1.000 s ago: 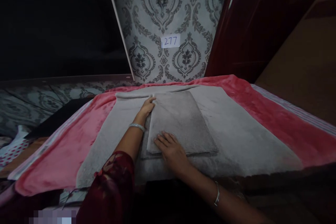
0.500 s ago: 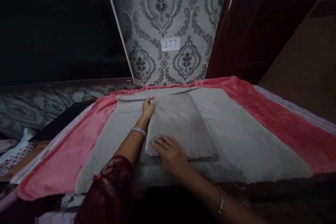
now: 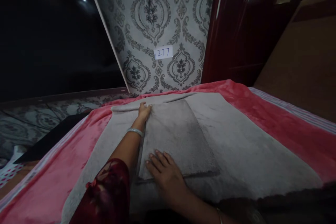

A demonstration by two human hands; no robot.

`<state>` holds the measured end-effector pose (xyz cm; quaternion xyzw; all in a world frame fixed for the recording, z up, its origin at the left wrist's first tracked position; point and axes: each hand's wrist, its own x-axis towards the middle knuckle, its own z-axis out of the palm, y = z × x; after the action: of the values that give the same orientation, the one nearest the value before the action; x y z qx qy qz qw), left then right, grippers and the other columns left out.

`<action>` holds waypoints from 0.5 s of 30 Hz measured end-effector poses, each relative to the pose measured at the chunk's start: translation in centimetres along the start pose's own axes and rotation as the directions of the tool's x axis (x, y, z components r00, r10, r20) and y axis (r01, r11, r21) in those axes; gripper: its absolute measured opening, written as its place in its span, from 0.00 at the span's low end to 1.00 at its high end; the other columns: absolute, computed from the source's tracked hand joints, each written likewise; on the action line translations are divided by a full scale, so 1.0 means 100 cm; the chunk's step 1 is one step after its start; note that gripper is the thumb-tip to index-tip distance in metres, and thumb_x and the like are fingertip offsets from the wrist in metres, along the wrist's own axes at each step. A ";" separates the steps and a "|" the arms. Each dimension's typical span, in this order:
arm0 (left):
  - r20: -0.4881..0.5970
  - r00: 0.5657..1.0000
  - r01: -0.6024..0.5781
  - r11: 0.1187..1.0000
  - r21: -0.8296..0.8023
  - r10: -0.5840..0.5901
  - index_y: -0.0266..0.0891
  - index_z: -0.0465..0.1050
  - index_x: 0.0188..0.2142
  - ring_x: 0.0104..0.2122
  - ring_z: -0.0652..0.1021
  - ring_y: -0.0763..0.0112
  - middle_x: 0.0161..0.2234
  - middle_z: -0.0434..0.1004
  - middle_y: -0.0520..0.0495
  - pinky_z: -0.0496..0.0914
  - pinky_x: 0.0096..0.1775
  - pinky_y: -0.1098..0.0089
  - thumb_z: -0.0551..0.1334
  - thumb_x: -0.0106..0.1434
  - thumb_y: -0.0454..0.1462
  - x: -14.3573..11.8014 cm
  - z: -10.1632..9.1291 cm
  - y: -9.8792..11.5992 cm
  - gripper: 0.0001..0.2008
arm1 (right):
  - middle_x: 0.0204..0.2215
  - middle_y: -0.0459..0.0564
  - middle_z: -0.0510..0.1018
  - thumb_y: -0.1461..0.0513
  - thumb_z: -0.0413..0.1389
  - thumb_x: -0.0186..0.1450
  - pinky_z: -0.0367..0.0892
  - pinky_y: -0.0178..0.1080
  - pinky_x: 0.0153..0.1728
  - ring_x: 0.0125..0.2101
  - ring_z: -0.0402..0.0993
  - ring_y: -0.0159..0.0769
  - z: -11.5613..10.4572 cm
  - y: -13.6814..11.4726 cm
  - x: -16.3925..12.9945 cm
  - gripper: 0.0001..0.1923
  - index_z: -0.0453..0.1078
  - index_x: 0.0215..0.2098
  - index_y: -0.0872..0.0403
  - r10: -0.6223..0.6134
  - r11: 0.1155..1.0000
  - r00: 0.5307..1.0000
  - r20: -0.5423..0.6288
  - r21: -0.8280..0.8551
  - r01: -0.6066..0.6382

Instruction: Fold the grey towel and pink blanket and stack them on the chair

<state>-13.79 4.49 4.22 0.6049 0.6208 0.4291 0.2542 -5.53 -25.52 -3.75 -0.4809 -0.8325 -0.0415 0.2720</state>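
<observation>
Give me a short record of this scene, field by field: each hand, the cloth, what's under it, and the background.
left hand: flat on the far left corner of the folded grey cloth
right hand: palm down on the cloth's near left corner, fingers spread
under the cloth: larger grey cloth, spread flat
bed cover: pink blanket
wall: patterned wallpaper with a label reading 277

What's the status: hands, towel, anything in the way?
Left hand flat on far corner of folded grey towel. Right hand pressing near corner. Towel lies on grey mat over pink blanket. Nothing on top.
</observation>
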 end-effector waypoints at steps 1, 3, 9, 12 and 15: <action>0.011 1.000 -0.006 0.999 0.050 0.006 0.40 0.73 0.46 0.44 0.79 0.61 0.40 0.80 0.44 0.71 0.47 0.65 0.66 0.59 0.36 0.002 0.001 0.003 0.15 | 0.64 0.52 0.69 0.61 0.51 0.74 0.57 0.52 0.65 0.66 0.59 0.46 0.000 0.000 -0.001 0.22 0.65 0.65 0.51 0.000 1.000 1.000 -0.014 0.001 0.000; 0.026 0.999 -0.024 0.990 0.138 0.021 0.41 0.74 0.43 0.49 0.78 0.57 0.42 0.81 0.41 0.69 0.51 0.63 0.65 0.59 0.33 0.004 0.004 0.006 0.11 | 0.64 0.51 0.69 0.61 0.50 0.74 0.56 0.50 0.65 0.67 0.58 0.45 0.000 0.000 -0.002 0.21 0.66 0.64 0.51 0.003 1.000 0.999 -0.041 0.006 -0.003; 0.038 0.999 -0.041 0.960 0.275 0.031 0.41 0.73 0.44 0.51 0.77 0.57 0.46 0.81 0.39 0.67 0.52 0.63 0.61 0.63 0.33 0.002 0.011 -0.006 0.10 | 0.66 0.50 0.67 0.61 0.51 0.74 0.54 0.50 0.67 0.68 0.55 0.44 0.000 0.004 -0.005 0.24 0.63 0.67 0.49 -0.023 0.999 1.000 0.002 0.049 0.023; 0.047 0.999 -0.037 0.956 0.291 0.024 0.41 0.73 0.43 0.49 0.78 0.59 0.44 0.81 0.40 0.67 0.50 0.65 0.61 0.64 0.34 0.003 0.010 -0.012 0.08 | 0.65 0.51 0.68 0.61 0.51 0.73 0.56 0.50 0.67 0.68 0.56 0.44 -0.001 0.004 -0.005 0.23 0.65 0.66 0.50 -0.026 0.998 0.999 0.020 0.052 0.025; 0.066 0.998 -0.041 0.961 0.274 0.023 0.40 0.73 0.40 0.47 0.78 0.59 0.42 0.81 0.41 0.67 0.48 0.66 0.62 0.62 0.33 0.004 0.007 -0.011 0.06 | 0.65 0.51 0.67 0.62 0.51 0.73 0.56 0.51 0.67 0.68 0.56 0.44 -0.002 0.003 -0.004 0.24 0.64 0.66 0.51 -0.013 0.999 1.000 0.009 0.048 0.012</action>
<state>-13.83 5.14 3.01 0.6572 0.6563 0.3240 0.1798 -5.05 -25.71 -3.84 -0.4692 -0.8375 -0.0211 0.2793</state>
